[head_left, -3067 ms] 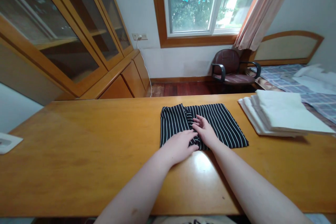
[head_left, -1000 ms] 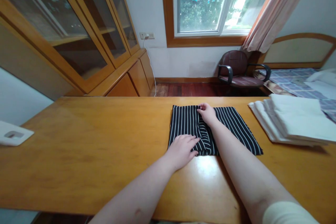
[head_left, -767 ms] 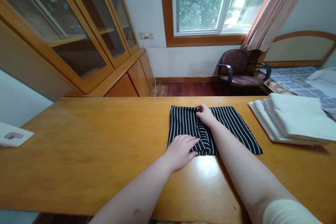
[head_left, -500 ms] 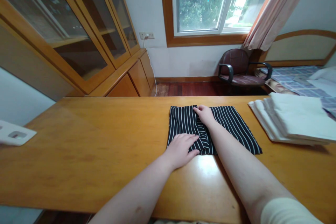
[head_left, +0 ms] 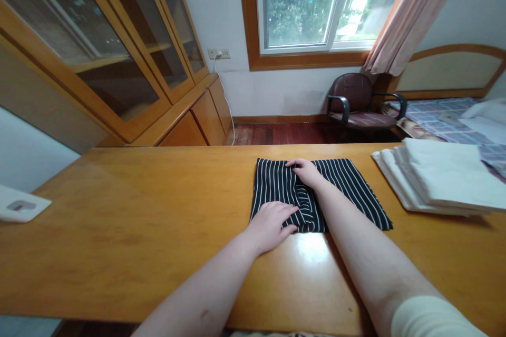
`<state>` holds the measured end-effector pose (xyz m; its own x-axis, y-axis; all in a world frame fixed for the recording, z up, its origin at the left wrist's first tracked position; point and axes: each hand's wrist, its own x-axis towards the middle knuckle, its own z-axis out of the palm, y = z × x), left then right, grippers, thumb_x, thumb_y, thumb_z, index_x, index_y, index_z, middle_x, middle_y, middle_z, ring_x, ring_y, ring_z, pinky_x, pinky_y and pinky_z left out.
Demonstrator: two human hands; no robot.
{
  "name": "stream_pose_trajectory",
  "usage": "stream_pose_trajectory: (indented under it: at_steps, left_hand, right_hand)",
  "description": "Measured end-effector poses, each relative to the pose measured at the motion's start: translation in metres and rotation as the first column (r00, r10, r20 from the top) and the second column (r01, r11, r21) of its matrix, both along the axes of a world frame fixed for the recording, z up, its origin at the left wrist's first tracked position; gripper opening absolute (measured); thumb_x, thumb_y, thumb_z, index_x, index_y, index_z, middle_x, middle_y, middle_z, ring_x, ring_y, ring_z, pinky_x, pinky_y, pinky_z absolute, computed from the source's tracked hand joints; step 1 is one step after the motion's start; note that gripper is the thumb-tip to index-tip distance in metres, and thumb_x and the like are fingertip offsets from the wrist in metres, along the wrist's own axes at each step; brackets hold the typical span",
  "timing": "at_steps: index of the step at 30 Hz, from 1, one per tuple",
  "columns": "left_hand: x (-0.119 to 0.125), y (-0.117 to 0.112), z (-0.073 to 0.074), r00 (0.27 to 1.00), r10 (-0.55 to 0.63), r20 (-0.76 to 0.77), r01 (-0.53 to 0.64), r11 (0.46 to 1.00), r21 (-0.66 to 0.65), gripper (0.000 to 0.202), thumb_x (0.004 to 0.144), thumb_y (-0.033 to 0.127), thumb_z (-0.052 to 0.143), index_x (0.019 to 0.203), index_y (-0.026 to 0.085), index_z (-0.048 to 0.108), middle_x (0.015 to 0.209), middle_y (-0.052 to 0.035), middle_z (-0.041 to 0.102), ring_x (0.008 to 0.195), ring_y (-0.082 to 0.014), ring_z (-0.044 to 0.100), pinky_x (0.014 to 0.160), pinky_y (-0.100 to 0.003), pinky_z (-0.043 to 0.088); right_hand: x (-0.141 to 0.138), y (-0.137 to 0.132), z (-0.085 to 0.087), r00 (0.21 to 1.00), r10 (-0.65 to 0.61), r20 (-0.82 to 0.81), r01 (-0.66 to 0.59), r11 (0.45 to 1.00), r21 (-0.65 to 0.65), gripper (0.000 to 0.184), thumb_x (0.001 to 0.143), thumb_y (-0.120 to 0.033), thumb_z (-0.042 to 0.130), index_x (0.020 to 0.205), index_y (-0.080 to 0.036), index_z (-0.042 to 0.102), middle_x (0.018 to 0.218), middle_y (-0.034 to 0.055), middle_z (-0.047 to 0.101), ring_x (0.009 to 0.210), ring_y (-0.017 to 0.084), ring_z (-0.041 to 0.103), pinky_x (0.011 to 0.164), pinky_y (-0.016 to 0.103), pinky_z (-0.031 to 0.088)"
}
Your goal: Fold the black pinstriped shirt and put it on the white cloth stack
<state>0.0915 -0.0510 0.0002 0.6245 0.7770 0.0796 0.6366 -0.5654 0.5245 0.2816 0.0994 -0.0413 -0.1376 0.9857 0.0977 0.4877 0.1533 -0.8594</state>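
A black cloth with white stripes lies folded on the wooden table, its left part doubled over with a crumpled edge near the middle. My left hand rests flat on the near left part of the cloth, fingers spread and pointing right. At the far edge, my right hand lies on the fold with its fingers stretched out to the left. The right forearm crosses over the cloth and hides some of it. I see nothing gripped in either hand.
A stack of folded white cloths lies on the table to the right. A white object with an oval cutout is at the left edge. Beyond the table are a glass-door cabinet, an office chair and a bed.
My right hand has shifted slightly left, and its fingers have gone from pinching the cloth's folded edge to lying stretched over it. My left hand stays in place on the cloth.
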Motion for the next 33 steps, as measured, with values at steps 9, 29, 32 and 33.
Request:
stream_pose_trajectory:
  at_steps: [9,29,32,33]
  left_hand:
    - [-0.036,0.102,0.016,0.865,0.482,0.141,-0.494,0.867,0.064,0.032,0.089,0.027,0.042,0.11,0.017,0.064,0.116,-0.0095,0.064,0.11,-0.0231,0.056,0.1,-0.038,0.04]
    - [-0.054,0.161,-0.039,0.764,0.488,0.422,-0.458,0.871,-0.177,0.035,0.08,0.02,0.057,0.114,0.019,0.06,0.107,-0.0058,0.065,0.101,-0.0173,0.059,0.095,-0.032,0.044]
    - [-0.052,0.161,-0.039,0.778,0.507,0.371,-0.501,0.857,-0.122,0.033,0.08,0.018,0.057,0.113,0.018,0.06,0.102,-0.0054,0.065,0.096,-0.0174,0.059,0.092,-0.033,0.045]
    - [-0.051,0.161,-0.038,0.791,0.506,0.343,-0.507,0.857,-0.093,0.033,0.08,0.017,0.056,0.112,0.018,0.06,0.103,-0.0059,0.064,0.096,-0.018,0.059,0.092,-0.033,0.045]
  right_hand:
    - [-0.006,-0.003,0.0,0.998,-0.054,-0.018,0.055,0.998,0.037,0.013,0.072,-0.022,0.061,0.082,-0.02,0.069,0.087,0.0005,0.07,0.078,0.015,0.061,0.081,0.032,0.046]
    - [-0.006,-0.002,0.003,0.99,-0.067,-0.124,0.08,0.992,0.096,0.047,0.062,-0.009,0.057,0.107,-0.02,0.055,0.105,0.0024,0.065,0.088,0.014,0.058,0.087,0.032,0.043]
    - [-0.005,-0.003,0.005,0.975,-0.201,-0.099,0.208,0.976,0.064,0.039,0.063,-0.015,0.06,0.102,-0.022,0.058,0.101,0.0012,0.065,0.078,0.014,0.056,0.079,0.031,0.045]
    - [-0.005,-0.004,0.005,0.967,-0.244,-0.078,0.248,0.967,0.052,0.035,0.064,-0.018,0.061,0.098,-0.022,0.06,0.096,0.0005,0.065,0.075,0.014,0.056,0.078,0.031,0.045]
